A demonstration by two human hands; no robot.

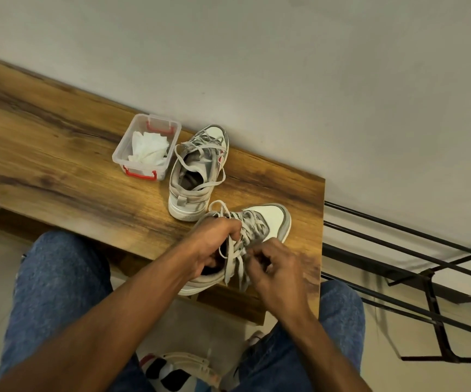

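- Step in hand, by judgement: lacing the near shoe (268,219), which sits on the tabletop (44,154), right of the box (121,154).
- Left hand (214,244): fingers clamped on the shoe's collar.
- Right hand (276,267): fingers pinching the laces (235,261).
- Next move calls for an even, steady pull.
- Count: two shoes, the far shoe (197,171) just beside the box; one box.

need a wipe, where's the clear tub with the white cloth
In the head view the clear tub sits left of the far sneaker on the wooden table.
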